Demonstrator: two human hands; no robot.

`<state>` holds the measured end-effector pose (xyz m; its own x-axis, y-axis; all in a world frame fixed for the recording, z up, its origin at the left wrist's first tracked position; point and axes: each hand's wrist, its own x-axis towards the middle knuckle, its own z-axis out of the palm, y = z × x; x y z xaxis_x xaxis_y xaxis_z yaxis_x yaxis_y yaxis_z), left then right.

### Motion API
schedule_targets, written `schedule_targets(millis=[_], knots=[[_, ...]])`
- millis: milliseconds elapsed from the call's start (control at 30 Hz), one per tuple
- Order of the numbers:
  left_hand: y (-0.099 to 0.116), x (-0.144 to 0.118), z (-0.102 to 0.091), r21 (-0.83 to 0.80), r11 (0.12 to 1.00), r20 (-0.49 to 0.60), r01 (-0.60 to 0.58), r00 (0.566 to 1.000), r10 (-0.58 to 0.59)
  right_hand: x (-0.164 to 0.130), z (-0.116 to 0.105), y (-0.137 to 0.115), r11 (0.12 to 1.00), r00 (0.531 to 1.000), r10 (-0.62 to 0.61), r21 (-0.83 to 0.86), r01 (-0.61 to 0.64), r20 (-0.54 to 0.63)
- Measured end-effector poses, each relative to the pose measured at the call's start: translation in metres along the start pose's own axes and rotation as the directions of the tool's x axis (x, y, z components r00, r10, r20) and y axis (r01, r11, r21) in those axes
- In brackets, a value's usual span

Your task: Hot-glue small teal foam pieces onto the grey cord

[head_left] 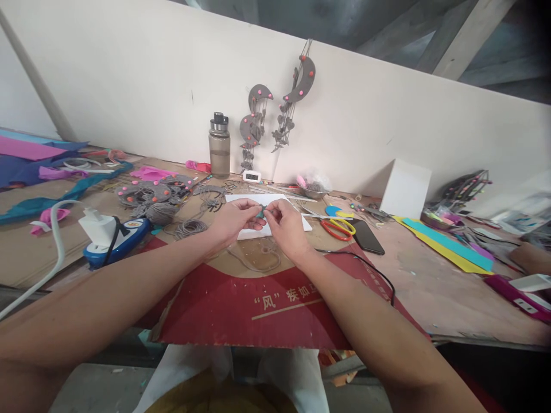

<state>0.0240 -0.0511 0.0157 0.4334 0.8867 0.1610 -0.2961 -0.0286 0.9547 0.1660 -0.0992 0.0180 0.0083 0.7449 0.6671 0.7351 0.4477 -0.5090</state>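
Note:
My left hand [235,219] and my right hand [287,225] meet above a white sheet [301,225] on the table. Between their pinched fingertips is a small teal-grey piece [262,211]; its exact kind is too small to make out. A loop of thin grey cord [258,268] lies below the hands on red and brown cardboard [224,310]. Whether that cord joins the small piece is hidden. Scissors with red and yellow handles [338,230] rest just right of my right hand. A coil of grey cord [189,228] lies left of my left hand.
A black phone [365,236] and a dark cable [383,272] lie at right. A water bottle [220,150] stands by the wall. Grey crescent hangings [301,83] hang there. At left sits a blue power strip [118,244]. Another person's hand [531,257] shows at the right edge.

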Motion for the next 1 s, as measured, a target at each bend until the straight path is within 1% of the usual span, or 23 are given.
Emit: schedule_targets(millis=[200, 333, 433, 500, 567, 667, 700, 800, 900, 1000], knots=[[-0.001, -0.002, 0.0, 0.053, 0.998, -0.024, -0.022, 0.999, 0.023, -0.002, 0.001, -0.002, 0.999, 1.0, 0.022, 0.041, -0.022, 0.016], [0.005, 0.0, -0.003, 0.112, 0.993, -0.089, -0.029, 0.995, 0.039, -0.005, 0.003, -0.002, 0.992, 0.995, 0.087, 0.085, -0.092, 0.058], [0.011, 0.006, -0.012, 0.175, 0.982, -0.162, -0.064, 0.982, 0.093, -0.003, 0.002, -0.001, 0.985, 0.984, 0.136, 0.094, -0.147, 0.114], [0.014, 0.013, -0.022, 0.186, 0.978, -0.215, -0.09, 0.968, 0.13, 0.0, 0.0, 0.0, 0.972, 0.974, 0.17, 0.14, -0.191, 0.149], [0.017, 0.021, -0.034, 0.171, 0.979, -0.291, -0.115, 0.943, 0.162, 0.004, -0.004, 0.001, 0.947, 0.963, 0.211, 0.212, -0.244, 0.165], [0.024, 0.03, -0.052, 0.12, 0.985, -0.398, -0.123, 0.903, 0.161, 0.011, -0.011, 0.001, 0.89, 0.945, 0.267, 0.328, -0.317, 0.187], [0.028, 0.032, -0.057, 0.093, 0.986, -0.417, -0.139, 0.894, 0.165, 0.012, -0.014, 0.001, 0.867, 0.94, 0.28, 0.37, -0.335, 0.196], [0.041, 0.035, -0.071, 0.033, 0.981, -0.47, -0.19, 0.863, 0.183, 0.017, -0.024, -0.005, 0.757, 0.928, 0.292, 0.537, -0.372, 0.23], [0.05, 0.037, -0.085, 0.01, 0.963, -0.56, -0.269, 0.797, 0.228, 0.022, -0.038, -0.014, 0.615, 0.934, 0.253, 0.704, -0.356, 0.251], [0.055, 0.04, -0.097, -0.03, 0.95, -0.578, -0.31, 0.781, 0.237, 0.025, -0.057, -0.022, 0.553, 0.947, 0.215, 0.769, -0.32, 0.24]])
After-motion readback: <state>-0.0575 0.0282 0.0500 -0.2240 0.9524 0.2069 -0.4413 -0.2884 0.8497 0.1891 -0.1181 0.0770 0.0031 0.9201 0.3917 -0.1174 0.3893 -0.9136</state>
